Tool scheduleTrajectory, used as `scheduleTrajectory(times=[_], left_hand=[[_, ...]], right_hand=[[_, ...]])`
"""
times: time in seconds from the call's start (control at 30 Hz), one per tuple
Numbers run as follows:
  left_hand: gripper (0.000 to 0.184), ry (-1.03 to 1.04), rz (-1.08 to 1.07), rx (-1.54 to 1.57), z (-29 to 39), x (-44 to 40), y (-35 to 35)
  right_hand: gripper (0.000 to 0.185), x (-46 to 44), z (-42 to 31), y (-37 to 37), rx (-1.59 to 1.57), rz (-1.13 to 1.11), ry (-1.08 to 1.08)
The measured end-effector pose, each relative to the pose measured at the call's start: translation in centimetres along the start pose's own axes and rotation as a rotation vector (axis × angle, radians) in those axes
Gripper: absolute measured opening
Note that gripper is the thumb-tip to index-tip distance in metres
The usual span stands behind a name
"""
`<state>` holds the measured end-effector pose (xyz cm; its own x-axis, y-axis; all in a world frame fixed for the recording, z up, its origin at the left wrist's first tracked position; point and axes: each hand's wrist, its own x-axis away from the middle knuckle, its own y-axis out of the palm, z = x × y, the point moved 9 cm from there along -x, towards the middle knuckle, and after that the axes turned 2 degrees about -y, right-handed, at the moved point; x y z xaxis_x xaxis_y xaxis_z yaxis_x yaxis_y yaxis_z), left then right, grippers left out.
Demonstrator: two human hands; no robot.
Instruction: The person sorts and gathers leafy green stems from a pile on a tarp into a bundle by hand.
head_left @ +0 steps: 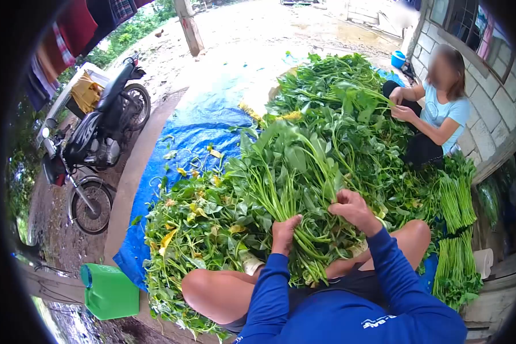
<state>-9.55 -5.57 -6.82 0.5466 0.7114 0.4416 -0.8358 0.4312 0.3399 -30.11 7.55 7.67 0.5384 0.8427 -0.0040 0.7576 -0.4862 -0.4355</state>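
Observation:
My left hand (285, 234) is closed round the stems of a thick bunch of water spinach (276, 192), whose leaves point away from me. To its right, my right hand (354, 209) is closed in a pinch on a water spinach stem (328, 172) with leaves rising above the fingers. The cut stem ends hang down between my crossed legs. A large loose pile of water spinach (355, 126) spreads out in front of me. Yellowed leaves and trimmings (189, 215) lie to the left.
A blue tarp (192, 137) lies under the greens. At right are neat bundles of stems (456, 203) beside a block wall (490, 109). Another person (446, 112) sits there, handling stems. A green jug (112, 292) and a motorcycle (97, 137) stand at left.

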Motion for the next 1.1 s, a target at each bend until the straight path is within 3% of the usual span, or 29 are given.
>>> scheduleTrajectory(times=[0.07,0.13,0.2,0.37,0.47,0.6,0.63,0.7,0.73,0.8,0.9,1.0,1.1], left_hand=[[0.032,-0.038,-0.017,0.017,-0.5,0.0,0.0],[0.030,0.001,0.025,-0.019,1.3,-0.4,0.5],[0.028,-0.037,0.050,-0.044,-0.6,1.8,-0.5],[0.025,-0.048,0.040,-0.006,-0.6,0.9,-0.6],[0.026,-0.042,0.053,-0.016,-1.2,0.2,-0.9],[0.031,-0.037,0.094,-0.136,-0.4,0.4,-0.8],[0.032,0.004,0.073,-0.135,-0.2,0.3,-0.5],[0.033,0.030,0.087,-0.087,-0.1,0.2,-0.2],[0.033,-0.067,0.058,-0.056,0.1,1.2,0.1],[0.033,-0.119,0.025,-0.085,-2.3,-0.6,-1.1],[0.029,-0.130,-0.007,0.054,-2.6,-0.6,-0.3],[0.027,-0.113,0.010,0.027,-3.1,-1.0,-0.7],[0.023,-0.154,-0.020,0.039,-3.6,-0.8,-0.4]], right_hand=[[0.029,-0.3,2.5,-1.0,0.177,0.044,0.031],[0.029,-0.1,1.9,-1.6,0.001,0.068,0.082],[0.029,-0.2,3.4,-2.2,0.112,0.082,0.086],[0.028,0.9,3.7,-3.6,-0.028,0.203,0.032],[0.027,1.1,4.7,-4.3,0.106,0.216,0.065],[0.028,0.2,7.3,-2.9,-0.023,0.056,0.107],[0.028,0.3,7.8,-3.7,0.386,0.102,0.090],[0.029,-0.1,7.3,-3.9,0.053,0.100,0.075],[0.029,0.4,4.8,-4.5,-0.008,0.152,-0.061],[0.031,0.7,4.3,-5.8,0.189,0.287,-0.107],[0.034,1.4,3.5,-5.7,0.001,0.238,0.058],[0.038,1.9,4.6,-3.3,-0.355,-0.018,0.230],[0.044,2.0,4.3,-3.1,-0.358,0.122,0.126]])
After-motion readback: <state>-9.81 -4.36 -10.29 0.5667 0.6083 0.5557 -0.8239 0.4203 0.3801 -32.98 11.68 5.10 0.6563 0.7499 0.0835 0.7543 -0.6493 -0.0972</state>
